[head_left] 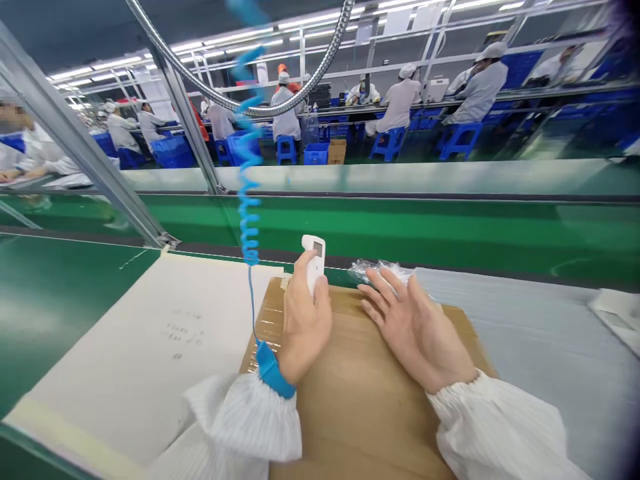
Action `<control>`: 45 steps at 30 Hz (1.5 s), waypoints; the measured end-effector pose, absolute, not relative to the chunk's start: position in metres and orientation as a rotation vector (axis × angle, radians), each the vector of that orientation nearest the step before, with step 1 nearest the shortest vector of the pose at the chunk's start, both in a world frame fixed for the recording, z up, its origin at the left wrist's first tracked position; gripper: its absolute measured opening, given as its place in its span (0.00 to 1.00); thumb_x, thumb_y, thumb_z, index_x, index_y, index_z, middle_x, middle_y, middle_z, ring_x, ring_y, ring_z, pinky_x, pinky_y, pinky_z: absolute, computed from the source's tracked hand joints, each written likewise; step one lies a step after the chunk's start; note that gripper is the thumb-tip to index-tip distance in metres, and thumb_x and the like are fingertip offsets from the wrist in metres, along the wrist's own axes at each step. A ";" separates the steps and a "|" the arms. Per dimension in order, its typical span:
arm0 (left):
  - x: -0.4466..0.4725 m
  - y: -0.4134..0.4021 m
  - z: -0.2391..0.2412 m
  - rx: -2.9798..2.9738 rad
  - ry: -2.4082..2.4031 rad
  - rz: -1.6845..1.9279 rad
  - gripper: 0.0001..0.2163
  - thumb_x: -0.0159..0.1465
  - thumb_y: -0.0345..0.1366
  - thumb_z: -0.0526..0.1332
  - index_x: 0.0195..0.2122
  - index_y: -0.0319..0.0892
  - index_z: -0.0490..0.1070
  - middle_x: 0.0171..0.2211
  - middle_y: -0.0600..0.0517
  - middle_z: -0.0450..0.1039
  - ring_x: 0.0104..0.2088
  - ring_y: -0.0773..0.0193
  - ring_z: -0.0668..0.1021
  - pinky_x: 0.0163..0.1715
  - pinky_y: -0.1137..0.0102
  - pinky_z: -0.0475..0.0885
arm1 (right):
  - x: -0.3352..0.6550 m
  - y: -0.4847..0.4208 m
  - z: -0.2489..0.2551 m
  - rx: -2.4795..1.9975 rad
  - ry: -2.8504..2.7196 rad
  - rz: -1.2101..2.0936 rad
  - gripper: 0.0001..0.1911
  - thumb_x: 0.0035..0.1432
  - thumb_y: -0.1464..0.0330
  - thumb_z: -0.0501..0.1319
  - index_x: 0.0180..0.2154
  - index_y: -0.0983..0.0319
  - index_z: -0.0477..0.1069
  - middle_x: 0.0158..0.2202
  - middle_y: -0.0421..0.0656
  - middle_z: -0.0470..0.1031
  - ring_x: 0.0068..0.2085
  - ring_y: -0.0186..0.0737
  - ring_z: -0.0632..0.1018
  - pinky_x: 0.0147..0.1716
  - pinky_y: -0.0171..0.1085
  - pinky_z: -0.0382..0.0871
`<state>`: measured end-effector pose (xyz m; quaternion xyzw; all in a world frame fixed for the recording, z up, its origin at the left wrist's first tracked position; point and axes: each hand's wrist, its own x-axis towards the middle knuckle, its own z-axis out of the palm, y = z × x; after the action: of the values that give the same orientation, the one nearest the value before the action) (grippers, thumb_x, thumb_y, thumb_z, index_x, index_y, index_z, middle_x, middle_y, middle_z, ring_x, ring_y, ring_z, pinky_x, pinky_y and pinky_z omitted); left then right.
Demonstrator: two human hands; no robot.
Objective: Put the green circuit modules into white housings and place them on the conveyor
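My left hand (304, 319) is closed around a small white handheld device (315, 260) with a little screen, held upright over the far edge of a brown cardboard sheet (360, 400). A blue wrist strap (273, 370) sits on that wrist, and its blue coiled cord (247, 193) runs upward. My right hand (415, 327) lies flat on the cardboard with fingers spread, holding nothing. Its fingertips are close to a crumpled clear plastic bag (383, 270) just beyond the cardboard.
A white sheet (150, 347) lies left of the cardboard and grey foam (540, 333) to the right. Beyond runs a green conveyor belt (425, 230). A metal frame post (85, 147) slants at the left. Several workers in white sit at benches behind.
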<state>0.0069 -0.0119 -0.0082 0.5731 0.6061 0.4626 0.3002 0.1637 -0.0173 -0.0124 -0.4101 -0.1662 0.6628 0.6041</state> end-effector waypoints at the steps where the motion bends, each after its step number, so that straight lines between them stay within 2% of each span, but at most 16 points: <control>1: 0.004 -0.007 -0.010 1.429 1.601 1.223 0.17 0.66 0.33 0.56 0.56 0.45 0.67 0.43 0.48 0.76 0.40 0.61 0.78 0.44 0.65 0.72 | 0.164 -0.017 -0.013 -0.963 -0.389 1.539 0.19 0.68 0.55 0.53 0.50 0.55 0.75 0.59 0.41 0.74 0.50 0.40 0.78 0.42 0.35 0.79; 3: -0.001 0.002 -0.012 1.164 1.509 1.197 0.09 0.62 0.30 0.60 0.44 0.40 0.71 0.35 0.49 0.74 0.34 0.65 0.76 0.38 0.69 0.72 | 0.164 -0.016 -0.014 -0.984 -0.394 1.553 0.17 0.67 0.58 0.55 0.50 0.56 0.76 0.59 0.42 0.74 0.48 0.39 0.79 0.39 0.33 0.79; 5: -0.006 0.008 -0.012 0.898 1.330 1.196 0.05 0.61 0.28 0.62 0.38 0.37 0.69 0.28 0.52 0.70 0.28 0.70 0.74 0.32 0.73 0.70 | 0.165 -0.016 -0.015 -0.992 -0.395 1.569 0.15 0.66 0.62 0.56 0.49 0.57 0.76 0.59 0.42 0.74 0.46 0.38 0.79 0.37 0.32 0.80; 9: -0.022 0.022 0.001 0.807 1.185 1.214 0.05 0.63 0.28 0.61 0.40 0.38 0.67 0.28 0.54 0.68 0.25 0.74 0.72 0.27 0.78 0.67 | 0.168 -0.015 -0.019 -0.964 -0.406 1.598 0.14 0.61 0.66 0.62 0.49 0.58 0.76 0.57 0.43 0.75 0.45 0.38 0.79 0.37 0.32 0.80; 14: -0.065 0.078 0.027 0.987 1.444 1.055 0.02 0.62 0.26 0.63 0.35 0.36 0.71 0.27 0.51 0.70 0.22 0.73 0.70 0.20 0.78 0.63 | 0.172 -0.018 -0.021 -0.902 -0.455 1.611 0.21 0.52 0.64 0.72 0.49 0.58 0.76 0.55 0.43 0.76 0.44 0.38 0.79 0.37 0.31 0.80; 16: -0.084 0.110 0.037 1.076 1.585 1.012 0.04 0.65 0.31 0.63 0.35 0.35 0.71 0.30 0.52 0.71 0.24 0.71 0.72 0.22 0.76 0.67 | 0.173 -0.019 -0.021 -0.895 -0.456 1.623 0.22 0.51 0.64 0.72 0.49 0.57 0.76 0.55 0.42 0.76 0.43 0.38 0.79 0.37 0.31 0.80; 19: -0.106 0.150 0.050 1.192 1.748 1.010 0.11 0.67 0.39 0.62 0.46 0.37 0.71 0.41 0.49 0.74 0.36 0.65 0.77 0.36 0.67 0.77 | 0.174 -0.019 -0.022 -0.886 -0.457 1.637 0.21 0.52 0.64 0.72 0.48 0.56 0.77 0.56 0.41 0.76 0.43 0.37 0.78 0.38 0.30 0.80; 21: -0.116 0.167 0.053 1.232 1.844 1.033 0.14 0.67 0.40 0.62 0.50 0.38 0.71 0.47 0.47 0.73 0.43 0.60 0.77 0.43 0.61 0.77 | 0.174 -0.019 -0.021 -0.885 -0.451 1.636 0.20 0.52 0.65 0.72 0.48 0.55 0.77 0.55 0.41 0.76 0.43 0.36 0.78 0.38 0.30 0.79; 24: -0.125 0.176 0.046 1.242 1.985 1.091 0.15 0.67 0.41 0.62 0.51 0.39 0.70 0.51 0.46 0.72 0.47 0.57 0.76 0.47 0.58 0.76 | 0.173 -0.019 -0.019 -0.889 -0.432 1.631 0.19 0.51 0.66 0.72 0.47 0.57 0.78 0.54 0.42 0.77 0.41 0.36 0.78 0.36 0.30 0.79; 31: -0.117 0.144 0.017 1.231 2.035 1.155 0.13 0.67 0.41 0.62 0.47 0.38 0.72 0.47 0.47 0.73 0.45 0.59 0.77 0.46 0.59 0.76 | 0.173 -0.019 -0.019 -0.890 -0.441 1.639 0.17 0.52 0.68 0.71 0.46 0.56 0.79 0.53 0.42 0.77 0.41 0.36 0.78 0.36 0.30 0.79; 36: -0.082 0.095 0.006 1.236 1.899 1.194 0.03 0.62 0.31 0.64 0.36 0.37 0.74 0.36 0.48 0.76 0.37 0.63 0.77 0.43 0.64 0.74 | 0.175 -0.016 -0.025 -0.886 -0.454 1.640 0.18 0.52 0.68 0.71 0.47 0.58 0.78 0.55 0.43 0.76 0.42 0.37 0.79 0.37 0.30 0.80; 38: -0.061 0.073 -0.003 1.262 1.836 1.225 0.02 0.62 0.30 0.63 0.35 0.38 0.74 0.36 0.48 0.76 0.37 0.62 0.77 0.43 0.64 0.74 | 0.176 -0.016 -0.026 -0.886 -0.457 1.648 0.19 0.52 0.68 0.71 0.47 0.58 0.78 0.55 0.43 0.75 0.42 0.37 0.79 0.37 0.30 0.80; 40: -0.039 0.052 -0.014 1.298 1.791 1.246 0.04 0.63 0.31 0.62 0.37 0.39 0.74 0.38 0.47 0.76 0.38 0.60 0.78 0.44 0.62 0.73 | 0.175 -0.017 -0.025 -0.890 -0.451 1.649 0.19 0.52 0.69 0.71 0.47 0.58 0.78 0.54 0.43 0.76 0.42 0.36 0.79 0.37 0.29 0.80; 45: 0.000 0.012 -0.035 1.669 1.735 1.154 0.05 0.61 0.27 0.62 0.38 0.41 0.72 0.48 0.44 0.71 0.54 0.54 0.72 0.58 0.56 0.65 | 0.174 -0.018 -0.025 -0.926 -0.445 1.626 0.16 0.52 0.72 0.70 0.45 0.59 0.78 0.51 0.44 0.77 0.40 0.35 0.78 0.37 0.29 0.79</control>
<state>-0.0004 0.0121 -0.0346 0.6078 0.6320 0.4203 0.2336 0.1739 -0.0182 -0.0246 -0.3950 -0.1896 0.6932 0.5723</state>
